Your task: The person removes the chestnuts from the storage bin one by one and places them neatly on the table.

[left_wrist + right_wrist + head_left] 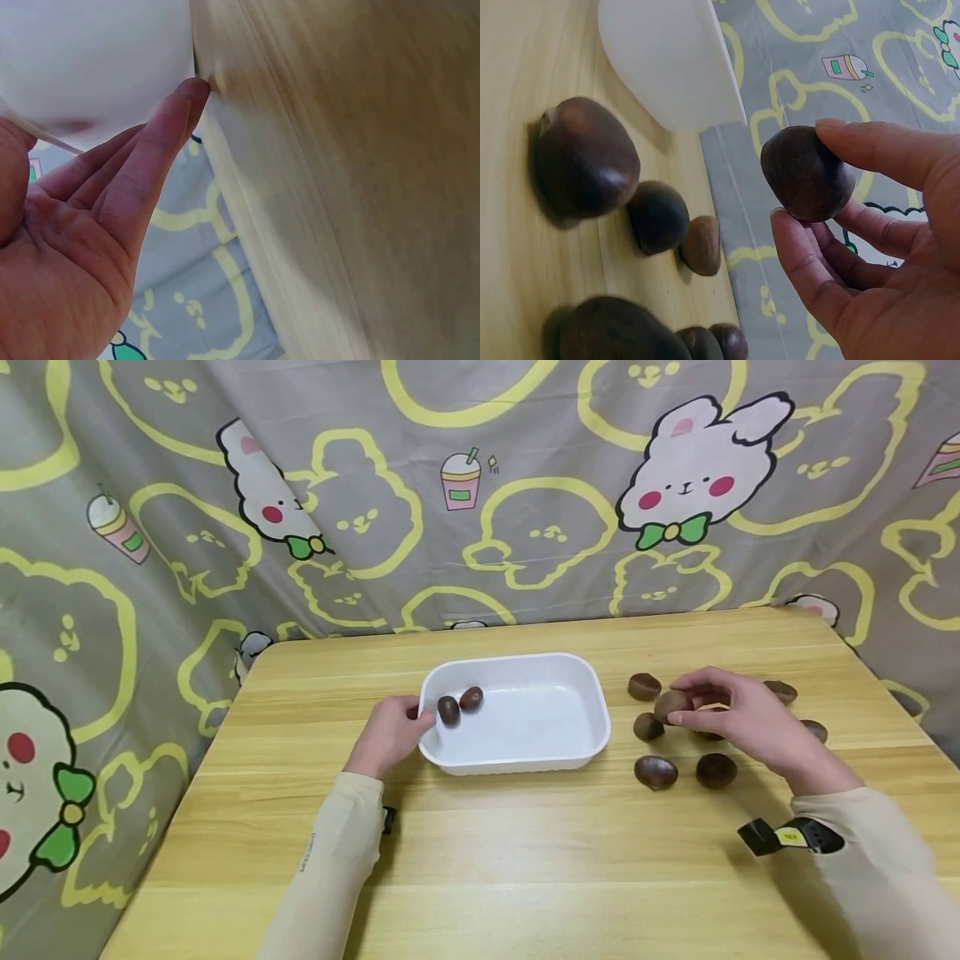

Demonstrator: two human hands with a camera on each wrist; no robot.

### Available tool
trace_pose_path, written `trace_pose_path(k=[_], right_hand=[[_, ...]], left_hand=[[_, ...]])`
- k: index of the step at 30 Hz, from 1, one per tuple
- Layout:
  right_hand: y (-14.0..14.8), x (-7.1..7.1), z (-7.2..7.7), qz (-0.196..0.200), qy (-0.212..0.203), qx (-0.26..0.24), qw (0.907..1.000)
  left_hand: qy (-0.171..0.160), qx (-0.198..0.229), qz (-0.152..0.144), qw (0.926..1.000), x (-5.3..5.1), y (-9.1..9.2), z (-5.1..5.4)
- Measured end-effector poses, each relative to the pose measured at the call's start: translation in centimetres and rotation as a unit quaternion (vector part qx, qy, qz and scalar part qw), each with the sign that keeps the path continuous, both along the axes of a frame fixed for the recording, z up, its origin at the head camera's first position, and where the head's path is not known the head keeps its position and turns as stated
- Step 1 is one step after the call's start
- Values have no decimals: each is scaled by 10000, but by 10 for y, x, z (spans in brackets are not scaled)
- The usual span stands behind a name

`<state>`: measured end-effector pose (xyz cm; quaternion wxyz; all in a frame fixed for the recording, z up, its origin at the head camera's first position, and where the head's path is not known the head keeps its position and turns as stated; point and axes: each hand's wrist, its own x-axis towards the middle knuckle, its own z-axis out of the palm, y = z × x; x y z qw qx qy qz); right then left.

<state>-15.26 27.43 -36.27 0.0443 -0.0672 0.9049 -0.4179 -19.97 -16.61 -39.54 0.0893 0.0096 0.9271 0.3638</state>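
A white plastic tray (536, 718) stands on the wooden table, with two brown chestnuts (448, 711) lying at its left end. My left hand (388, 735) holds the tray's left end, thumb at the rim; in the left wrist view its fingers (142, 169) lie along the outside wall. To the right of the tray, my right hand (738, 718) pinches a chestnut (806, 174) between thumb and fingertips, lifted off the table. Around and below that hand lie several loose chestnuts (656, 772), some partly hidden by it.
The light wooden table (480, 860) ends at the back against a grey curtain (540, 460) with yellow outlines and rabbit prints. Another chestnut (644, 686) lies close to the tray's right side. A black strap device (791, 837) sits at the right wrist.
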Motion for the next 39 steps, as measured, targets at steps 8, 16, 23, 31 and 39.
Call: trace_pose_path(k=[8,16,23,31,39], right_hand=[[19,8,-2,-232,2,47,9997],[41,19,-8,-305,143,231,9992],[54,29,-12,-464,-32,321,9984],[69,38,-14,-464,-177,463,9977],[89,51,-31,-479,-513,603,9957]], left_hand=[[-38,21,18,10000,-1,0,-1],[-4,-4,-1,10000,-1,0,-1],[-34,1,17,10000,-1,0,-1],[-133,55,84,9999,0,1,-1],[-54,29,77,10000,-2,-1,-3]])
